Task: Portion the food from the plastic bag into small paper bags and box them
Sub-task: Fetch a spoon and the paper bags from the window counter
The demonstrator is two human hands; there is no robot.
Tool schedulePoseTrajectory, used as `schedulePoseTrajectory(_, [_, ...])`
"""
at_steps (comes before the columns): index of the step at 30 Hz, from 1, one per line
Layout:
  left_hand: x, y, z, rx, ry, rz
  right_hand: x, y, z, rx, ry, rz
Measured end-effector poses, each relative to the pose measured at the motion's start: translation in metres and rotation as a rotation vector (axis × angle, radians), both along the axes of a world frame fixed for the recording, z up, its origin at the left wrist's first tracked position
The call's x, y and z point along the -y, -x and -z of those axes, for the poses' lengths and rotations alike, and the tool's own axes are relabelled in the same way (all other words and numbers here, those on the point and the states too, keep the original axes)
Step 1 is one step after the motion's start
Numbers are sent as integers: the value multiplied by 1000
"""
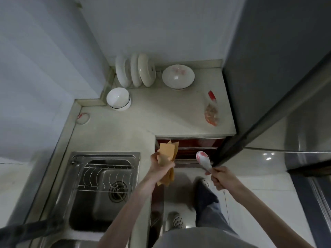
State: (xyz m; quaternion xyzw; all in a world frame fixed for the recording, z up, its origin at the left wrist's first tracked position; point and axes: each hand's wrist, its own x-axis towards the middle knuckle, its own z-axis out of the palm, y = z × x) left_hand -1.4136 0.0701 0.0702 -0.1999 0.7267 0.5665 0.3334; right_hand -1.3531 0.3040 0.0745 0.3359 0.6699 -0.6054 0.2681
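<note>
**Tools in hand, no portions made yet**

Sink (100, 185) at left with a wire rack inside; its near end is cut off by the frame edge. On the desk (125, 126) behind: one upright bowl (118, 98), plates (136, 70) on edge, one overturned bowl (178, 77).

Left hand (161, 162) grips a sheaf of paper bags (167, 154), flat and unfilled; count unclear. Right hand (219, 178) holds a spoon (204, 160) by the handle, bowl end up, with red marks on it, pattern or residue unclear.

Plastic bag (212, 113) of orange-red food lies on the desk's far right corner, well apart from both hands. Appears tied; contents blurred.

Judgement: very early. Filling and boxing remain. No box in view.
</note>
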Motion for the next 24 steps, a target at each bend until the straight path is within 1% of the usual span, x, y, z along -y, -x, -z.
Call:
schedulePoseTrajectory(3, [-13, 43, -5, -35, 67, -26, -16, 42, 1, -9, -7, -42])
schedulePoseTrajectory(6, [-24, 83, -5, -90, 116, 8, -31, 84, 0, -55, -22, -73])
schedulePoseTrajectory(11, [-29, 130, 2, -73, 323, 11, -41, 144, 7, -81, -6, -122])
schedulePoseTrajectory(14, [-25, 160, 4, -82, 446, 22, -39, 173, 10, -59, 26, -140])
schedulePoseTrajectory(19, [-6, 221, 15, -108, 599, 67, -29, 212, 18, -31, 5, -146])
schedulePoseTrajectory(22, [14, 249, 23, -139, 661, 115, -20, 230, 18, -12, -6, -122])
schedulePoseTrajectory(24, [28, 264, 30, -139, 666, 138, -13, 245, 17, -11, -23, -120])
